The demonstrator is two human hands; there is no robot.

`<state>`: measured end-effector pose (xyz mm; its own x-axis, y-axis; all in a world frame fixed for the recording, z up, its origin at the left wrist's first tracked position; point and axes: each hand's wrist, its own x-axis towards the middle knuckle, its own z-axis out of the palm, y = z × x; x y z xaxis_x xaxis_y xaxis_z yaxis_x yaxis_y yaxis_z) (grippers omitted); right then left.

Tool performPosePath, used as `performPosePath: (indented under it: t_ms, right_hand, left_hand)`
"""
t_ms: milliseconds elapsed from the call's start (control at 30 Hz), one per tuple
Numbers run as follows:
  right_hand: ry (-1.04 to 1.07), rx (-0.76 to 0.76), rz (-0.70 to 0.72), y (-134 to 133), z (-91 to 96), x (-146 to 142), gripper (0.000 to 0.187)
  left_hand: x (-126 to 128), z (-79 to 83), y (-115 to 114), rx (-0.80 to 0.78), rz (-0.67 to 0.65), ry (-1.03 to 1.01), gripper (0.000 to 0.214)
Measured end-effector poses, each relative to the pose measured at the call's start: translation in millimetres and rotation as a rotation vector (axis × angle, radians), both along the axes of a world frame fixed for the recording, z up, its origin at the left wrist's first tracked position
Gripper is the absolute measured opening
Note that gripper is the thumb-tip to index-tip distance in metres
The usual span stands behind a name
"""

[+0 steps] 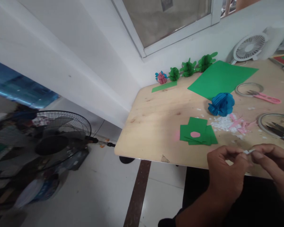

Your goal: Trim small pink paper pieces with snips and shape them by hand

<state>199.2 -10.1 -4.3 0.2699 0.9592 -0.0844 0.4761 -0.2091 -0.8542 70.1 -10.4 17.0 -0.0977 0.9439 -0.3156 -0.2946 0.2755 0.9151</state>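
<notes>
Currently, both hands meet at lower right of frame, above the tabletop's (pixel 151 126) near edge. Left hand (pixel 222 171): thumb and forefinger pinching a small white piece (pixel 248 152); right hand (pixel 276 168) pinching the same piece from its right side. Material unclear at this size. Just above in frame: white scraps (pixel 221 122) mixed with pink strips (pixel 245 125). Left of these, overlapping green cards (pixel 196 122), pink hexagon (pixel 195 134) on top. Blue paper ball (pixel 221 105) sits above the scraps, right of centre.
</notes>
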Motion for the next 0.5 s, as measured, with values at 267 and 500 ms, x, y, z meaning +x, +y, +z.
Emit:
performPosePath:
  t_ms: [267,500]
  right_hand:
    - [0.332,-0.027,-0.167,5.9,-24.6,12.9,0.042]
    - [0.56,-0.099,-0.211,3.0,-15.5,1.7,0.049]
  left_hand:
    - [-2.7,1.2,0.3,-0.038,0.098,-0.086,0.008]
    - [-14.4,-0.4,-1.8,0.002,0.021,-0.255,0.01]
